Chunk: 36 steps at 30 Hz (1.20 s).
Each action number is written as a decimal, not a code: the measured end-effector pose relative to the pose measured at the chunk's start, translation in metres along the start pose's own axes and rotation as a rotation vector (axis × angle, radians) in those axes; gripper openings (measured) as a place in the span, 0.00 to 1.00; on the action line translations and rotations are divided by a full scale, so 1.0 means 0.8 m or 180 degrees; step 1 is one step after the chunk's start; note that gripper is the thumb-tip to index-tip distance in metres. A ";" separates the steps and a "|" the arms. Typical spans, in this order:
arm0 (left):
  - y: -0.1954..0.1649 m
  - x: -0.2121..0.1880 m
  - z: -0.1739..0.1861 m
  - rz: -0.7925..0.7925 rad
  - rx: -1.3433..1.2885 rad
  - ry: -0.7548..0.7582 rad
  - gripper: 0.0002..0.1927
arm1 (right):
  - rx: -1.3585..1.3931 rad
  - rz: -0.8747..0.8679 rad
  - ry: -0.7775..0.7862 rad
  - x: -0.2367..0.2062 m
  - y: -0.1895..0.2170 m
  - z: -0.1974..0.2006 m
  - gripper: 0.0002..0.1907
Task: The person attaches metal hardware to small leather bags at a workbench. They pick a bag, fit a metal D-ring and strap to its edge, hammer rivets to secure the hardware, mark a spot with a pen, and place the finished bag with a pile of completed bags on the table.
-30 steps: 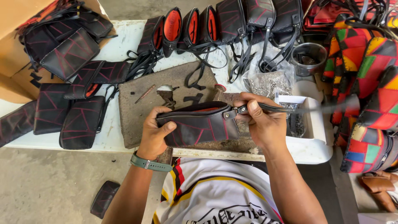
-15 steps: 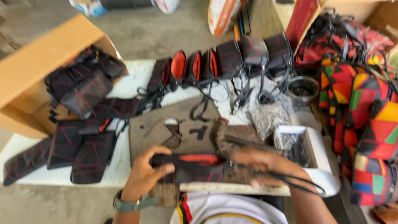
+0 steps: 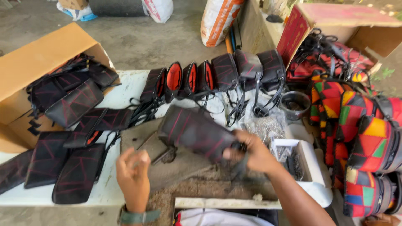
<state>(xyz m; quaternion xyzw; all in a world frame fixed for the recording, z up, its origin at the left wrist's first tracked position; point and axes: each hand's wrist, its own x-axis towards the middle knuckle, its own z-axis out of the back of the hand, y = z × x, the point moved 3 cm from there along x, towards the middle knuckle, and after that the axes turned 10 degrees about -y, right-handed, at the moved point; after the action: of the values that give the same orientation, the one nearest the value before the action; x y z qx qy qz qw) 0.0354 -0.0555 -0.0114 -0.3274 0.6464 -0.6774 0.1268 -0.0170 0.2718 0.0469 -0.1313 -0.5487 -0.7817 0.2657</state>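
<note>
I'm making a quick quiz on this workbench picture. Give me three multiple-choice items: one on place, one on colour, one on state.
1. Where is the cardboard box of dark pouches? A far left, B far right, C centre front.
2. What colour lines the open pouches in the back row? A blue, B orange-red, C white.
3. Which hand grips the black pouch? A left, B right, C neither.

Key: A, it sits at the left edge; B, the insides show orange-red; B, the right hand grips its end while the left hand is empty.
</note>
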 end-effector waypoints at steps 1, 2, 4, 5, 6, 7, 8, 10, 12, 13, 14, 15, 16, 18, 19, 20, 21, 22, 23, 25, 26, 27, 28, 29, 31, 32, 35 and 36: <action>0.009 -0.010 -0.007 -0.0174 0.0125 -0.0162 0.22 | 0.0012 -0.0158 -0.0354 0.024 -0.015 0.015 0.12; 0.027 -0.023 -0.018 0.0077 0.0413 0.0106 0.21 | 0.0158 -0.0477 -0.0686 0.051 -0.033 0.023 0.12; 0.071 -0.065 -0.035 0.0760 0.1026 0.0776 0.22 | 0.0810 -0.0899 -0.1261 0.105 -0.068 0.026 0.11; 0.095 -0.085 -0.040 0.1168 0.1322 0.1164 0.23 | 0.1304 -0.0961 -0.1505 0.132 -0.082 0.024 0.11; 0.110 -0.096 -0.046 0.0801 0.1389 0.1477 0.27 | 0.1408 -0.1170 -0.1644 0.155 -0.095 0.021 0.11; 0.125 -0.101 -0.058 0.0419 0.1456 0.1779 0.30 | 0.1509 -0.1371 -0.1782 0.177 -0.105 0.018 0.11; 0.142 -0.099 -0.066 0.0537 0.1396 0.1859 0.32 | 0.1617 -0.1568 -0.1930 0.197 -0.114 0.016 0.12; 0.156 -0.094 -0.079 0.0817 0.1306 0.2046 0.36 | 0.1428 -0.1819 -0.1941 0.227 -0.126 0.003 0.16; 0.152 -0.087 -0.083 0.0666 0.1331 0.1996 0.33 | 0.1346 -0.2072 -0.1913 0.242 -0.137 -0.004 0.23; 0.153 -0.090 -0.079 0.0637 0.1386 0.1983 0.32 | 0.1355 -0.2233 -0.1827 0.243 -0.144 -0.009 0.28; 0.147 -0.096 -0.069 0.0372 0.1335 0.1942 0.28 | 0.1378 -0.2411 -0.1714 0.240 -0.152 -0.016 0.33; 0.133 -0.097 -0.066 0.0119 0.1290 0.1887 0.24 | 0.1269 -0.2368 -0.1785 0.235 -0.158 -0.015 0.39; 0.117 -0.099 -0.063 -0.0111 0.1263 0.1797 0.20 | 0.1168 -0.2340 -0.1809 0.227 -0.160 -0.017 0.45; 0.082 -0.103 -0.058 -0.0338 0.1267 0.1683 0.15 | 0.1741 -0.2228 -0.1587 0.208 -0.171 -0.012 0.41; 0.066 -0.102 -0.057 -0.0342 0.1160 0.1770 0.14 | 0.1418 -0.2124 -0.1195 0.195 -0.177 -0.007 0.43; 0.048 -0.099 -0.053 -0.0372 0.1040 0.1849 0.13 | 0.1287 -0.2020 -0.1330 0.187 -0.177 -0.003 0.52; 0.034 -0.097 -0.055 -0.0324 0.1004 0.1901 0.13 | 0.1104 -0.1999 -0.1287 0.174 -0.175 0.003 0.53; 0.022 -0.091 -0.052 -0.0293 0.0947 0.1980 0.13 | 0.0763 -0.1830 -0.1281 0.157 -0.168 0.014 0.48; 0.017 -0.084 -0.043 0.0100 0.1065 0.2096 0.13 | 0.0714 -0.1775 -0.1290 0.141 -0.161 0.016 0.47; 0.016 -0.069 -0.030 0.0892 0.1145 0.2471 0.12 | 0.0508 -0.1501 -0.1421 0.103 -0.138 0.040 0.42; 0.007 -0.052 -0.023 0.0026 0.1091 0.2286 0.11 | 0.0438 -0.1353 -0.1434 0.075 -0.125 0.042 0.38; 0.000 -0.031 -0.013 -0.0865 0.1045 0.2034 0.10 | 0.0396 -0.1162 -0.1428 0.053 -0.113 0.037 0.35; 0.001 -0.004 0.001 -0.0992 0.1329 0.1643 0.10 | 0.0391 -0.0987 -0.1342 0.035 -0.101 0.028 0.30; -0.001 0.026 0.009 -0.1442 0.1353 0.1268 0.09 | 0.0377 -0.0811 -0.1285 0.009 -0.088 0.023 0.26; 0.001 0.090 0.019 -0.1638 0.1862 0.0749 0.09 | 0.0232 -0.0582 -0.1110 -0.038 -0.063 0.015 0.14; -0.001 0.114 0.019 -0.1928 0.2191 0.0409 0.14 | 0.0136 -0.0514 -0.0994 -0.059 -0.054 0.008 0.08; -0.005 0.169 -0.003 -0.2104 0.3337 0.0326 0.27 | 0.0184 -0.0900 -0.0848 -0.094 -0.047 -0.025 0.07; -0.005 0.180 -0.013 -0.2046 0.3598 0.0445 0.29 | -0.0053 -0.0909 -0.0748 -0.100 -0.045 -0.034 0.06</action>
<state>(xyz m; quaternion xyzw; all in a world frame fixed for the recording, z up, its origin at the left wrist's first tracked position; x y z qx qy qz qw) -0.0778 -0.1325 0.0335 -0.3424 0.0673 -0.9367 0.0283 0.0313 0.2774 -0.0315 -0.1447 -0.5826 -0.7953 0.0851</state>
